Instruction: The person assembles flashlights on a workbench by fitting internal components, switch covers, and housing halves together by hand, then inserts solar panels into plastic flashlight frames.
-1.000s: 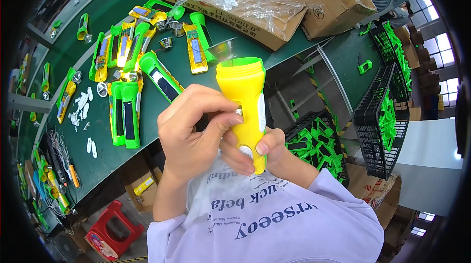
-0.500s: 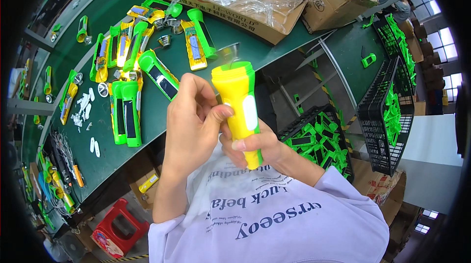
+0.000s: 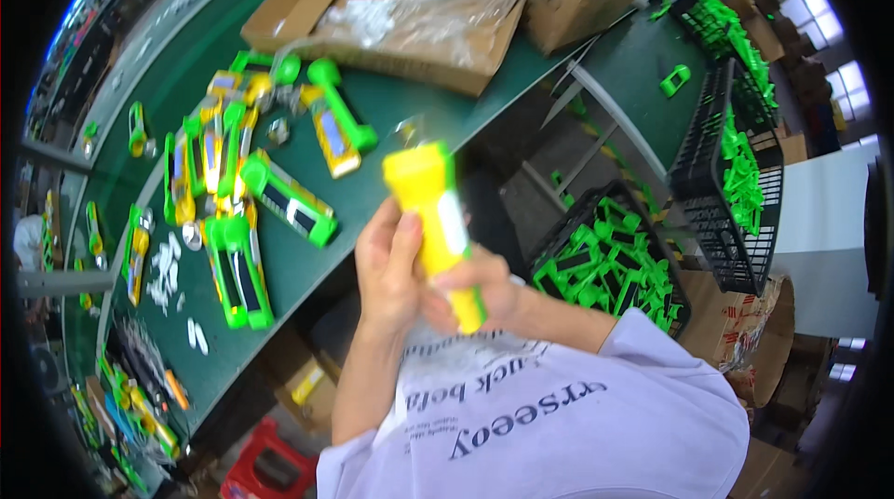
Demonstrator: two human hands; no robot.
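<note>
From my remote view, the right hand (image 3: 484, 283) is closed around the lower handle of a yellow flashlight (image 3: 424, 184), holding it head-up in front of the person's shirt (image 3: 559, 406). The left hand (image 3: 384, 262) is partly curled, thumb against the flashlight's side; blur means I can't tell whether its fingers grip. Beyond, green-and-yellow flashlight parts (image 3: 291, 199) and a cardboard box (image 3: 400, 71) sit on the green desk (image 3: 293, 287).
</note>
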